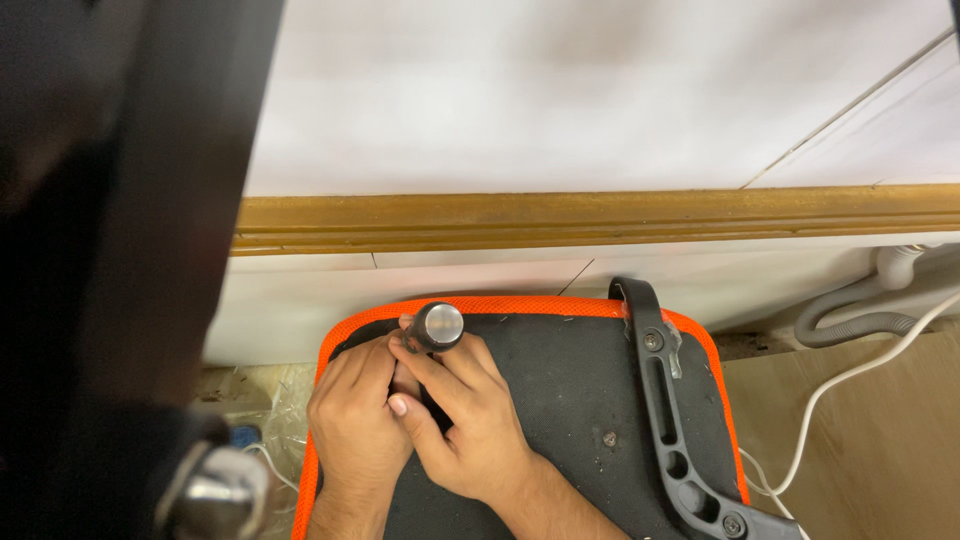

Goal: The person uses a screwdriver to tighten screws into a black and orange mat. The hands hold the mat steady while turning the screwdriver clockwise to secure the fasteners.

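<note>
Both my hands meet on a short black tool with a round silver cap (438, 326), held upright against the underside of a black chair seat (560, 400) edged in orange mesh. My right hand (468, 418) wraps the tool's black shaft from the right, thumb pointing left. My left hand (352, 415) closes on it from the left, fingertips just under the cap. The tool's lower end is hidden between my fingers.
A black plastic armrest bracket (672, 420) with screws runs down the seat's right side. A wooden trim strip (600, 215) crosses the white wall. Grey corrugated hose (850, 322) and a white cable (830, 390) lie at right. A blurred dark pole with a chrome fitting (215, 492) fills the left.
</note>
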